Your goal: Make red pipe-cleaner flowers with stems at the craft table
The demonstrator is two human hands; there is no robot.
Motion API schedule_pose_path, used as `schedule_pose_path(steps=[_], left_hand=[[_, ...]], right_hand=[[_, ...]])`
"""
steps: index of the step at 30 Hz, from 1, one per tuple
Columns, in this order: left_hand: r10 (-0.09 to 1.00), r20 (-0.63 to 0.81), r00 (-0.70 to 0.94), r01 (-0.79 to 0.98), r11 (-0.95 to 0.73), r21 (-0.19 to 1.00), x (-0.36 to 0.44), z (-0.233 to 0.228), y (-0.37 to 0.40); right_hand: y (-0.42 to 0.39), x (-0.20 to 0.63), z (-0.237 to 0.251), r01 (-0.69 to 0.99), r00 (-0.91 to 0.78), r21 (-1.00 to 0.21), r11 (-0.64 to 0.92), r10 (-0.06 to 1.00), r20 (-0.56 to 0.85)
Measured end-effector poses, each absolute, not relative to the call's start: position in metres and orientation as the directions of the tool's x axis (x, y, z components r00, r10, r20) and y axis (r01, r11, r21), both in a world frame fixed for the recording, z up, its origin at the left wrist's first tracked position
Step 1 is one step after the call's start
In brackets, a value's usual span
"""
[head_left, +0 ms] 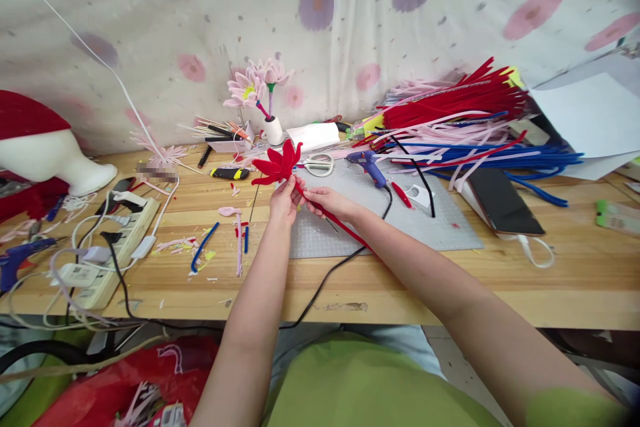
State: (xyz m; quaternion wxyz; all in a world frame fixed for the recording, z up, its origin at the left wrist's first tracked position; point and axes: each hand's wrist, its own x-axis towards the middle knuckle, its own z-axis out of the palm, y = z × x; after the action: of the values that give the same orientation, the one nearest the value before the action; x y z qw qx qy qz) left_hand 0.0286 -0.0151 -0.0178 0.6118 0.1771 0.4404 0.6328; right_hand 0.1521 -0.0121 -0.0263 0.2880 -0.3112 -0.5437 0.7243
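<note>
1. The red flower (278,163) is held up just above the tabletop (550,267), over the near edge of the grey cutting mat (425,220), with its red stem (345,225) running back under the right forearm.
2. The left hand (284,203) has its grip pinched shut on the stem right below the petals.
3. The right hand (327,201) has a narrow grip closed on the stem a little lower, the two hands almost touching.
4. It looks light, fuzzy and bendable, likely wire inside soft pile, so it should not slip.
5. The petals would probably deform if squeezed; the stem just beneath the head seems the safest hold.
6. A blue glue gun (367,165) and scissors (318,164) lie on the mat beyond the hands.
</note>
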Motion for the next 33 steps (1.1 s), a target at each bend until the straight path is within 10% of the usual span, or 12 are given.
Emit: schedule_pose_path(steps=[33], left_hand=[[0.939,-0.166,-0.300,-0.480,0.002,0.877,0.0305,-0.0113,-0.0093]], right_hand=[[-0.0165,0.1488,-0.0227,-0.150,-0.634,-0.953,-0.264,0.766,-0.112]])
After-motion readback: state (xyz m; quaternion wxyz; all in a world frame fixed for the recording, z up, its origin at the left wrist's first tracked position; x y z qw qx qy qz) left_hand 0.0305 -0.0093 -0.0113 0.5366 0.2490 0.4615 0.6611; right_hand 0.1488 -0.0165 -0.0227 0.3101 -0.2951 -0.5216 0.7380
